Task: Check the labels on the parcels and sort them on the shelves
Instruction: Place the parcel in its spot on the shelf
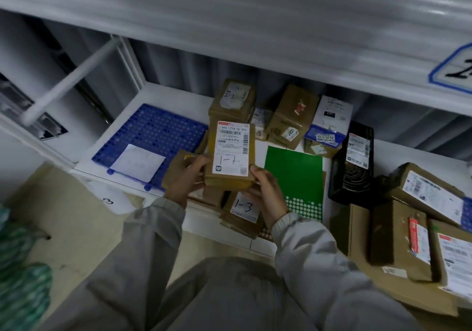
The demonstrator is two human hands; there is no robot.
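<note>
Both hands grip a small brown parcel (231, 155) at centre, its white label (232, 149) face up with barcodes and handwritten "1-1". Left hand (185, 177) clasps its seven o'clock corner, right hand (265, 190) its five o'clock corner. Bare shelf (122, 123) lies at ten o'clock beside the blue mat (150, 136); boxes crowd three o'clock.

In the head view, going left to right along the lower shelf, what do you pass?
Blue perforated mat with a white paper on it → brown parcel held by both hands → green sheet → black box → slanted brown parcel.
</note>
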